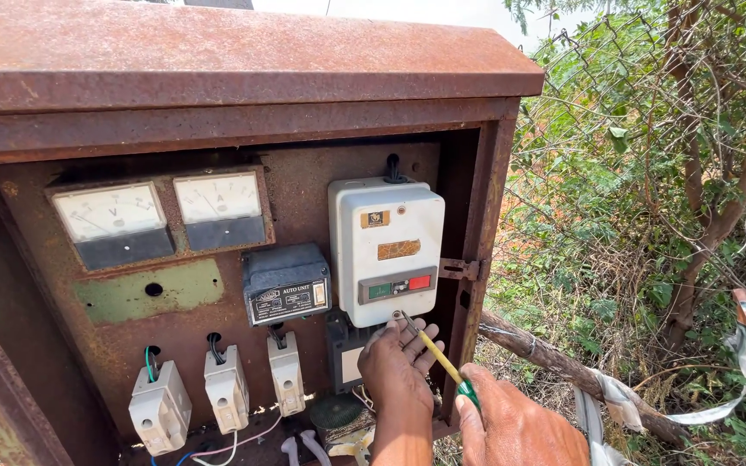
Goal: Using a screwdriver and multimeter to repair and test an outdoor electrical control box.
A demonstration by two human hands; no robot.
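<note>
My right hand [515, 423] grips a screwdriver [439, 354] with a yellow shaft and green handle, its tip at the bottom edge of a white starter box [386, 233] that has a green and a red button. My left hand [395, 367] is just under that box, fingers spread around the screwdriver tip and touching the box's underside. The box is mounted inside a rusty metal cabinet [218, 78].
Two analogue meters [161, 216] sit at the cabinet's upper left, a dark grey unit [287, 283] beside the white box, and three white fuse holders [218, 393] with wires below. Right of the cabinet are wire fencing, bushes [649, 173] and a branch [563, 367].
</note>
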